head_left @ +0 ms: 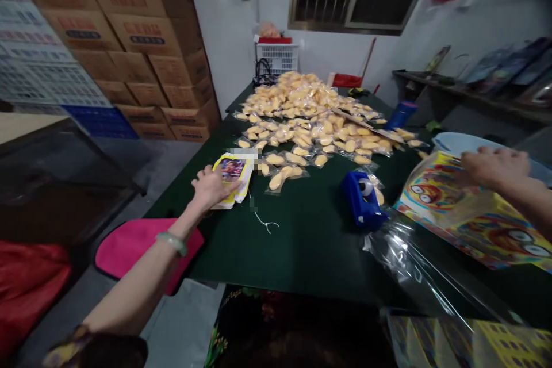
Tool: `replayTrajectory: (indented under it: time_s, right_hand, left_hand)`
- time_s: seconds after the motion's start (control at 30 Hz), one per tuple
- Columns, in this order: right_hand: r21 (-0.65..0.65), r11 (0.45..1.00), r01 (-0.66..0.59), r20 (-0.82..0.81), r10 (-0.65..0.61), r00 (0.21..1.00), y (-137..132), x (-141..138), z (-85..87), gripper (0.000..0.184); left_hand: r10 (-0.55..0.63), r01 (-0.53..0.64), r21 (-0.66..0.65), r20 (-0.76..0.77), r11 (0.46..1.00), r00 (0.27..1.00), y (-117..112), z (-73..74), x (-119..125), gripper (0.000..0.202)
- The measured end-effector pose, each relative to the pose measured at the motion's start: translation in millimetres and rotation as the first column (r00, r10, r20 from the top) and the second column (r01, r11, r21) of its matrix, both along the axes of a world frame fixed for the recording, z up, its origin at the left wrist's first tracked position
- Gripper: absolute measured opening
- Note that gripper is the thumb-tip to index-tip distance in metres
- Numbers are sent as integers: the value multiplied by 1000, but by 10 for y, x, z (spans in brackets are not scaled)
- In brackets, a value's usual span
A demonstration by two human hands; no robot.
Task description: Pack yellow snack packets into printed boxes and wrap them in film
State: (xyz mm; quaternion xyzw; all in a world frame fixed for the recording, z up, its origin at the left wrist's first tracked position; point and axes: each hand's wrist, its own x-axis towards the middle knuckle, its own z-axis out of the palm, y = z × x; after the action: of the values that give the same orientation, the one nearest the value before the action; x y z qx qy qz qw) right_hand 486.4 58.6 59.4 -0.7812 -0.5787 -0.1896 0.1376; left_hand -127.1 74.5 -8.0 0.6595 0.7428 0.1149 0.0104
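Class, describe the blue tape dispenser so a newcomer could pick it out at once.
On the dark green table, find the heap of wrapped yellow pieces. In front of it, left of the brightly printed package by the right hand, sits the tape dispenser. Its round white hub sets it apart from the blue cylinder farther back.
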Motion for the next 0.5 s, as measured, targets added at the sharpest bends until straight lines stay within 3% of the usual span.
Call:
replayTrajectory:
  time_s: [0.07,0.1,0.17,0.27,0.33,0.37,0.43,0.47,0.5]
  right_hand:
    - [38,997,66,42,-67,997,68,-317,100,44]
    - [35,999,42,68,-44,997,71,-569,144,38]
    - [-125,985,-121,128,137,982,33,-1200,179,23]
    - [-221,947,-235,119,265,957,-45,-2140,105,29]
    - [-282,891,-356,109,398,911,-46,-2502,58,34]
    - [-281,889,-361,116,405,907,-32,-2557,63,35]
    - [-230,931,-285,150,323,934,-11,-2415,148,37]
    - [-175,965,-194,171,223,960,-20,-2241,218,39]
    - [-130,988,-79,184,103,978,-45,-2024,293,40]
  left_hand:
    - [34,-32,-95,28,995,999,91,-6,63,94]
    - [46,-39,-140,53,989,998,130,-14,88,99]
    - [56,-35,-203,101,979,993,192,-38,117,104]
    - [39,-10,-188,151,982,988,236,-86,97,104]
    - [19,15,-169,197,985,980,258,-131,32,103]
    - [9,28,-157,231,987,973,282,-162,-15,103]
    - [-25,69,-144,291,987,956,364,-235,-118,101]
    - [-4,46,-124,316,991,949,413,-272,-164,100]
    - [-56,83,-58,371,995,927,458,-304,-199,98]
